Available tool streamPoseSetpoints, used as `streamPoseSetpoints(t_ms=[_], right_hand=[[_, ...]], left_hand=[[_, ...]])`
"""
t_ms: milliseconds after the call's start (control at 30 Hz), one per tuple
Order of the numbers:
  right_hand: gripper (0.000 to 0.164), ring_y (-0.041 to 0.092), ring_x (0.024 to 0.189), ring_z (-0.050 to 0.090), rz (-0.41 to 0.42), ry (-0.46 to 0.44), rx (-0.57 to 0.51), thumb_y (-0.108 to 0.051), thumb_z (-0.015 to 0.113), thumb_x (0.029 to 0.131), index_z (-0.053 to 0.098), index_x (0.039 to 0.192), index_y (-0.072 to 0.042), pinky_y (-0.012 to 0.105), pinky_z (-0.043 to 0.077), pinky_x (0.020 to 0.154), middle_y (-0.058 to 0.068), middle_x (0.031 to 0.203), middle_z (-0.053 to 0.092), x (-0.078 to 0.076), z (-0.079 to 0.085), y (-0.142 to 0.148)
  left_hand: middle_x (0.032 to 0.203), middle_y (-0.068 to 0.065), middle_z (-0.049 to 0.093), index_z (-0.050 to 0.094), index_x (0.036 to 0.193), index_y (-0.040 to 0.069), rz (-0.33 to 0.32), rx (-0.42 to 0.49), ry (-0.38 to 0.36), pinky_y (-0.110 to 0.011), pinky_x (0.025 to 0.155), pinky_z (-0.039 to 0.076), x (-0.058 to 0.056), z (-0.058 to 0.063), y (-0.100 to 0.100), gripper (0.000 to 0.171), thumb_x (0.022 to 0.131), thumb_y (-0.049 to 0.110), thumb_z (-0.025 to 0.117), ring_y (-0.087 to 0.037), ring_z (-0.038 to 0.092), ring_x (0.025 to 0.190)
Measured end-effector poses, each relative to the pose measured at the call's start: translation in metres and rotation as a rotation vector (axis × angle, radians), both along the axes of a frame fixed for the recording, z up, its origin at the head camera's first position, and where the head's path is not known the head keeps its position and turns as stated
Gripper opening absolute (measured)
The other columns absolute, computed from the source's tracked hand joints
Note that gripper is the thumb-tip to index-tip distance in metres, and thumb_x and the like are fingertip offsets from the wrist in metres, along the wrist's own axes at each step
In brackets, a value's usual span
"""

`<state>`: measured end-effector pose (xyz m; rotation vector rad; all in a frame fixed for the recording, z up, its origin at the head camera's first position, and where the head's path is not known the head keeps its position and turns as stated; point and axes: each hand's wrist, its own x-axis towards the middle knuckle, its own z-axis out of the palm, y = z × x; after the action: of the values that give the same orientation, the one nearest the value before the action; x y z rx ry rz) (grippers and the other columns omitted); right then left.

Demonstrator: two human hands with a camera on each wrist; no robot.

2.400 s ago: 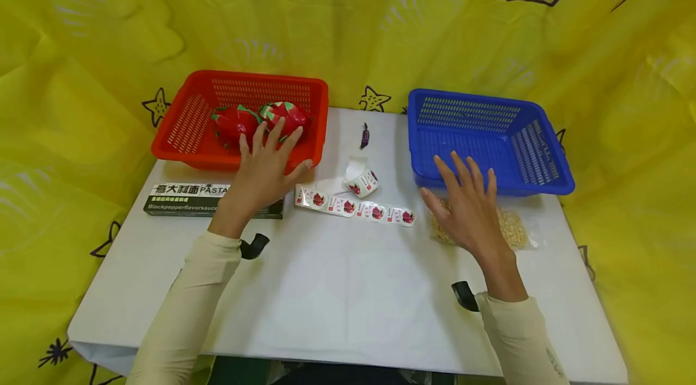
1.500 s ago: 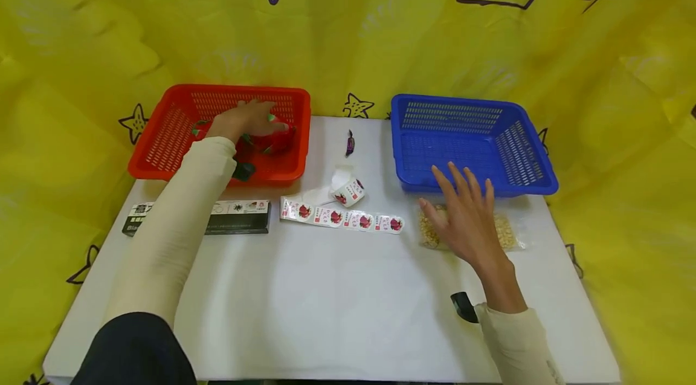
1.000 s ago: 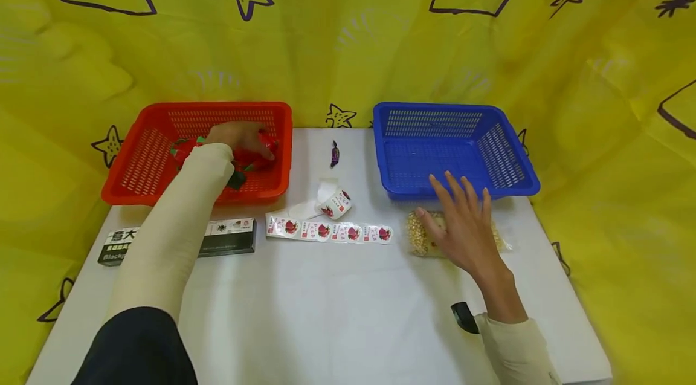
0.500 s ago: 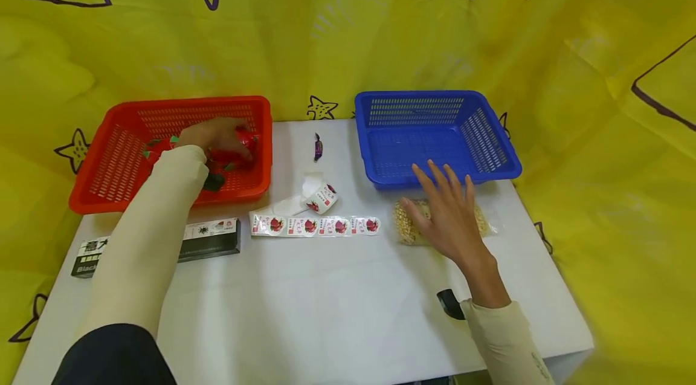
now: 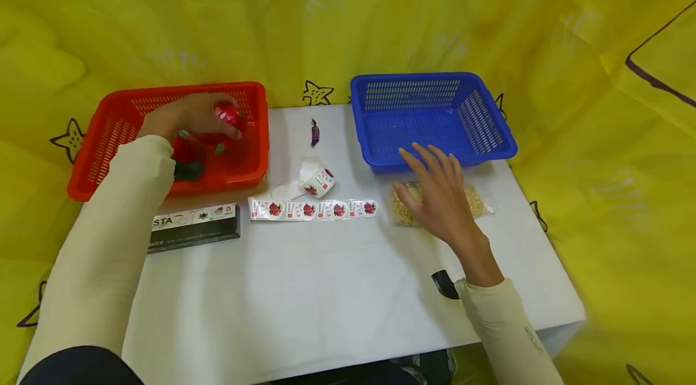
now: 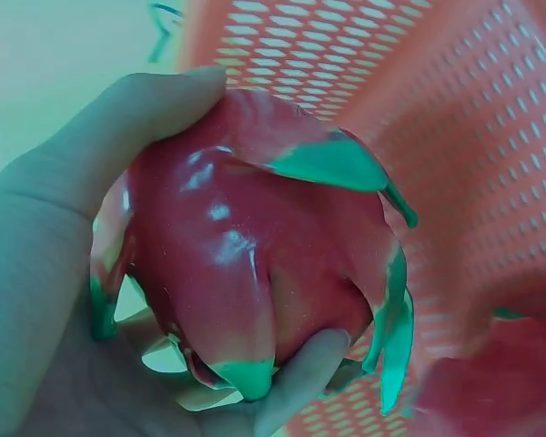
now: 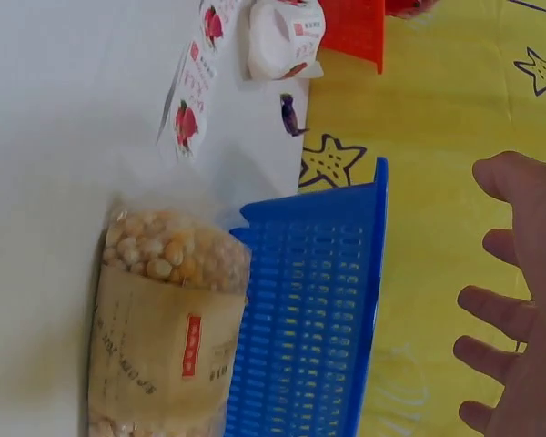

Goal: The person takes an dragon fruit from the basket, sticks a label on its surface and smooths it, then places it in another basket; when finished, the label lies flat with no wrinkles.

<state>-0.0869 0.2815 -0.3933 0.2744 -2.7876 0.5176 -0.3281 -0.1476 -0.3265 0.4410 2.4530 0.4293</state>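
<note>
White table (image 5: 326,288) stands before yellow cloth (image 5: 326,16). Inside the red basket (image 5: 252,131), the left hand (image 5: 182,119) grips a glossy red dragon fruit (image 6: 255,264) with green-tipped scales. The right hand (image 5: 440,191) hovers with spread fingers above a bean bag (image 7: 164,337).

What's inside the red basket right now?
Left hand grips a dragon fruit inside the red basket; a second one lies beside it. The arm hides the floor beneath.

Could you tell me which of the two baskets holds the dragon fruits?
The red basket on the left; the blue basket is empty.
</note>
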Motion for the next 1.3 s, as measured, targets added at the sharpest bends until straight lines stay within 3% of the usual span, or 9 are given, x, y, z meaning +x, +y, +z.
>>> streamPoseSetpoints(t_ms=[167, 300, 500, 633, 800, 1000, 1133, 1300], right_hand=[[0.059, 0.046, 0.144, 0.041, 0.062, 0.064, -0.026, -0.028, 0.075, 0.098, 0.058, 0.152, -0.012, 0.067, 0.026, 0.121, 0.019, 0.156, 0.052, -0.004, -0.002, -0.008], [0.055, 0.044, 0.137, 0.046, 0.085, 0.065, -0.051, -0.026, 0.077, 0.098, 0.061, 0.148, -0.012, 0.062, 0.034, 0.113, 0.018, 0.149, 0.057, -0.003, -0.004, -0.013], [0.045, 0.039, 0.123, 0.052, 0.079, 0.015, -0.072, -0.027, 0.077, 0.099, 0.067, 0.140, -0.010, 0.056, 0.044, 0.097, 0.018, 0.137, 0.066, -0.004, -0.005, -0.015], [0.043, 0.038, 0.123, 0.053, 0.093, -0.022, -0.074, -0.028, 0.074, 0.101, 0.068, 0.139, -0.010, 0.055, 0.045, 0.097, 0.016, 0.136, 0.068, -0.007, -0.007, -0.017], [0.042, 0.037, 0.127, 0.055, 0.125, -0.053, -0.089, -0.027, 0.073, 0.101, 0.068, 0.139, -0.009, 0.058, 0.045, 0.103, 0.014, 0.138, 0.068, -0.008, -0.011, -0.019], [0.036, 0.036, 0.123, 0.059, 0.181, -0.099, -0.091, -0.022, 0.076, 0.099, 0.072, 0.131, -0.007, 0.056, 0.048, 0.102, 0.013, 0.133, 0.073, -0.008, -0.022, -0.026], [0.032, 0.036, 0.123, 0.062, 0.222, -0.133, -0.036, -0.020, 0.076, 0.098, 0.075, 0.127, -0.007, 0.056, 0.049, 0.104, 0.013, 0.128, 0.074, -0.011, -0.034, -0.035], [0.028, 0.034, 0.118, 0.064, 0.265, -0.173, 0.035, -0.016, 0.075, 0.097, 0.076, 0.124, -0.008, 0.053, 0.053, 0.099, 0.013, 0.120, 0.074, -0.017, -0.046, -0.046]], left_hand=[[0.151, -0.027, 0.043, 0.036, 0.161, 0.014, -0.040, 0.030, 0.093, -0.068, 0.104, 0.049, 0.010, 0.013, 0.007, 0.087, 0.093, 0.046, 0.080, -0.050, 0.042, 0.133], [0.154, -0.027, 0.040, 0.041, 0.157, 0.014, -0.063, 0.085, 0.169, -0.066, 0.102, 0.053, 0.027, 0.025, 0.015, 0.082, 0.091, 0.039, 0.083, -0.050, 0.044, 0.133], [0.163, -0.027, 0.031, 0.042, 0.160, 0.017, -0.104, 0.142, 0.253, -0.067, 0.099, 0.055, 0.069, 0.046, 0.039, 0.087, 0.087, 0.034, 0.087, -0.052, 0.040, 0.139], [0.162, -0.022, 0.035, 0.047, 0.157, 0.019, -0.172, 0.200, 0.312, -0.064, 0.098, 0.057, 0.101, 0.046, 0.056, 0.084, 0.084, 0.028, 0.089, -0.047, 0.039, 0.142], [0.161, -0.016, 0.040, 0.054, 0.151, 0.024, -0.252, 0.294, 0.317, -0.057, 0.093, 0.061, 0.145, 0.029, 0.073, 0.079, 0.081, 0.027, 0.092, -0.039, 0.038, 0.145], [0.157, -0.017, 0.047, 0.060, 0.147, 0.024, -0.369, 0.288, 0.415, -0.054, 0.093, 0.062, 0.187, -0.011, 0.092, 0.076, 0.079, 0.030, 0.093, -0.042, 0.041, 0.144], [0.152, -0.016, 0.053, 0.062, 0.144, 0.025, -0.404, 0.242, 0.471, -0.051, 0.091, 0.063, 0.202, -0.040, 0.100, 0.074, 0.078, 0.030, 0.094, -0.043, 0.045, 0.139], [0.149, -0.016, 0.054, 0.063, 0.141, 0.025, -0.407, 0.221, 0.499, -0.049, 0.091, 0.063, 0.208, -0.063, 0.106, 0.069, 0.079, 0.031, 0.093, -0.039, 0.046, 0.134]])
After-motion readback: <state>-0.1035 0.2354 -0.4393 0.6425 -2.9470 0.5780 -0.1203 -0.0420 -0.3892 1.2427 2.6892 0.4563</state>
